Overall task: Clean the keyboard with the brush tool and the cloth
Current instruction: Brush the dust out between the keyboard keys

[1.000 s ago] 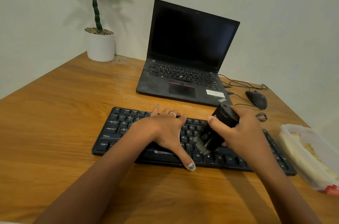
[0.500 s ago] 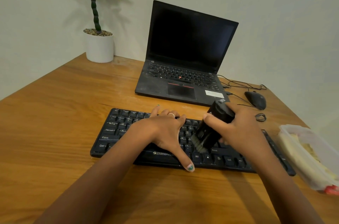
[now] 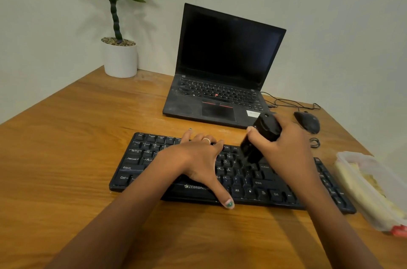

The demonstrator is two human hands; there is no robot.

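Observation:
A black keyboard (image 3: 259,183) lies across the wooden desk in front of me. My left hand (image 3: 198,158) rests flat on the keyboard's middle, fingers spread, thumb reaching over the front edge. My right hand (image 3: 286,147) grips a black brush tool (image 3: 259,139), tilted with its lower end on the keys in the upper right part of the main key block. The bristles are blurred. A pale yellow cloth (image 3: 361,183) lies inside a plastic box at the right.
An open black laptop (image 3: 222,75) stands behind the keyboard. A black mouse (image 3: 307,122) with cables sits to its right. A clear plastic box (image 3: 372,191) sits at the desk's right edge. A potted plant (image 3: 120,57) occupies the back left corner.
My right hand has swept the brush tool from the keyboard's lower rows up and away toward the upper rows. My left hand has stayed in place on the keys.

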